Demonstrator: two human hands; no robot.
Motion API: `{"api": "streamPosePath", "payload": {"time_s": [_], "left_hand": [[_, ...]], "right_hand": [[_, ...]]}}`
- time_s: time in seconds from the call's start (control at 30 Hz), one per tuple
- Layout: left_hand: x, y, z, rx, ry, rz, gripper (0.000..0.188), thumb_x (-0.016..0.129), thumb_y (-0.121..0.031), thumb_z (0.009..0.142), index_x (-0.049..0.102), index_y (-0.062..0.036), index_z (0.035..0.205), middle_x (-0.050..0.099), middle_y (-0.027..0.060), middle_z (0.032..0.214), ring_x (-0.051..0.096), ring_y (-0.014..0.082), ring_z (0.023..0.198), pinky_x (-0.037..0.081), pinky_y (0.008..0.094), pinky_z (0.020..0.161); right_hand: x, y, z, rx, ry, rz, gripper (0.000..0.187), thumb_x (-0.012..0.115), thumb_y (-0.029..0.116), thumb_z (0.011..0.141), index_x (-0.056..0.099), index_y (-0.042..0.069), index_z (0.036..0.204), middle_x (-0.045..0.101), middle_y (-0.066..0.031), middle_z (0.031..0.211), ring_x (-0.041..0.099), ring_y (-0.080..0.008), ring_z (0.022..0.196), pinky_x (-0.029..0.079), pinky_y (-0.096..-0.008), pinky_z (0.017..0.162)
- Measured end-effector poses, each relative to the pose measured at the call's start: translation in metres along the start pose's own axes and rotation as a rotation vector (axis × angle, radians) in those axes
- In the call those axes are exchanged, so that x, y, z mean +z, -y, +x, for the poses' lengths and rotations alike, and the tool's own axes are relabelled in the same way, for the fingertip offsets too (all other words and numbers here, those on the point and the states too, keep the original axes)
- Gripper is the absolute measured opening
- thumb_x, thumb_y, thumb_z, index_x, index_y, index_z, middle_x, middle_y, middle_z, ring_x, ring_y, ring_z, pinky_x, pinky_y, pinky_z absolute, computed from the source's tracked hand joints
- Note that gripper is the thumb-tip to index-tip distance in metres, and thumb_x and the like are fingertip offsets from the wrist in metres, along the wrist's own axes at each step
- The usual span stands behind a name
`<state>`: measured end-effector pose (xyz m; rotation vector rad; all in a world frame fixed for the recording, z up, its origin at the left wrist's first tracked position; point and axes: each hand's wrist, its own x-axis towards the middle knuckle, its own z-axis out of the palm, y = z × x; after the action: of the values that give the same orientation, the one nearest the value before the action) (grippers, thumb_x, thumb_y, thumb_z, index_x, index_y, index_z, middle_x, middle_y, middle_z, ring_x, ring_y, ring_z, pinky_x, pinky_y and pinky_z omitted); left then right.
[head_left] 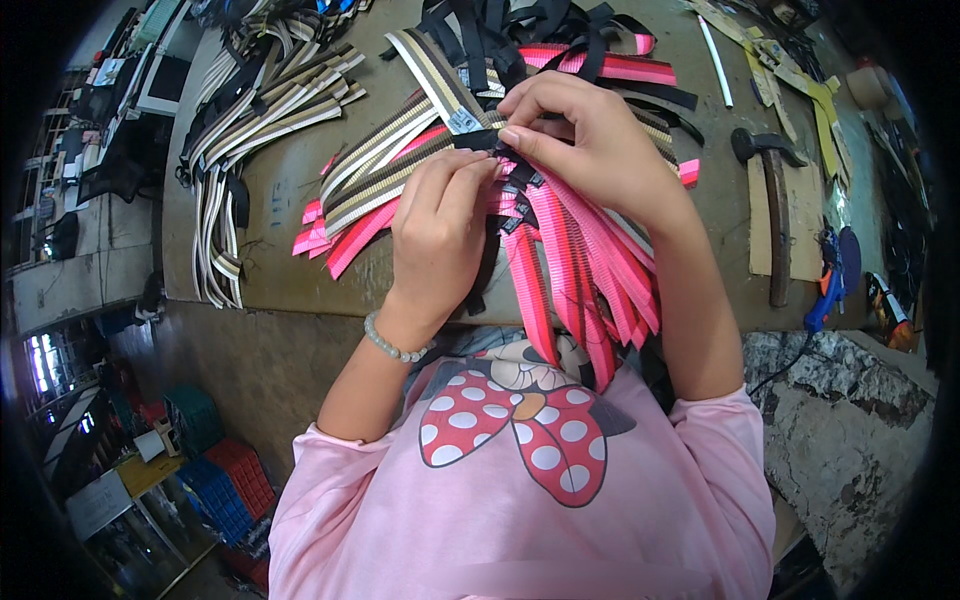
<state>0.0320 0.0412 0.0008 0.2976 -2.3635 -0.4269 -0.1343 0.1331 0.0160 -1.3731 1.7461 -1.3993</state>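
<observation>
Left hand (437,222) and right hand (592,140) pinching black strap (477,141), long axis crosswise, pink straps (572,240) below the fingers, pointing downward.

Long, pink-and-red striped straps (532,290) at the clock's middle are made of bumpy, dull cloth. At two o'clock, a long-handled hammer (775,220) is made of brown wood and dark metal.
</observation>
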Motion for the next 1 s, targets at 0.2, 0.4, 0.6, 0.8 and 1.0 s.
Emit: {"api": "streamPosePath", "payload": {"time_s": [0.2,0.4,0.6,0.8,1.0], "left_hand": [[-0.001,0.000,0.000,-0.030,0.001,-0.047,0.017,0.071,0.000,0.077,0.065,-0.0003,0.093,0.064,0.0123,0.091,0.063,0.0298,0.090,0.051,0.0384,0.077],[-0.001,-0.001,0.000,-0.077,-0.006,-0.045,0.015,0.073,0.000,0.077,0.069,-0.0017,0.092,0.068,0.0113,0.091,0.066,0.0269,0.092,0.052,0.0354,0.078],[-0.001,-0.002,-0.001,-0.080,-0.001,-0.056,0.016,0.073,-0.001,0.078,0.070,-0.0017,0.093,0.068,0.0111,0.091,0.066,0.0263,0.093,0.052,0.0351,0.079],[-0.003,0.000,0.001,-0.068,-0.001,-0.063,0.013,0.073,-0.004,0.079,0.069,-0.0021,0.091,0.068,0.0106,0.090,0.065,0.0275,0.092,0.051,0.0362,0.078],[-0.024,-0.006,-0.008,-0.284,-0.023,-0.256,0.007,0.067,-0.007,0.086,0.068,-0.0005,0.089,0.066,0.0124,0.082,0.064,0.0271,0.076,0.050,0.0336,0.070]], "right_hand": [[0.005,0.000,0.000,-0.063,-0.014,-0.088,0.014,0.067,0.006,0.087,0.061,-0.006,0.090,0.062,-0.0092,0.103,0.061,-0.0114,0.087,0.052,-0.0252,0.078],[-0.005,0.002,-0.001,-0.061,-0.001,-0.072,0.011,0.066,0.007,0.089,0.062,-0.003,0.088,0.064,-0.0097,0.104,0.061,-0.0129,0.092,0.051,-0.0264,0.080],[-0.011,0.000,-0.001,-0.011,0.043,0.015,0.011,0.065,0.008,0.090,0.061,-0.002,0.088,0.063,-0.0077,0.104,0.059,-0.0119,0.094,0.050,-0.0257,0.081],[-0.006,0.003,-0.002,-0.125,0.026,-0.226,0.012,0.066,0.008,0.089,0.060,-0.003,0.088,0.062,-0.0083,0.103,0.060,-0.0125,0.092,0.050,-0.0252,0.079],[-0.006,0.001,-0.001,0.037,-0.020,-0.079,0.015,0.063,0.011,0.093,0.059,-0.004,0.094,0.064,-0.0069,0.100,0.060,-0.0119,0.090,0.049,-0.0253,0.080]]}}
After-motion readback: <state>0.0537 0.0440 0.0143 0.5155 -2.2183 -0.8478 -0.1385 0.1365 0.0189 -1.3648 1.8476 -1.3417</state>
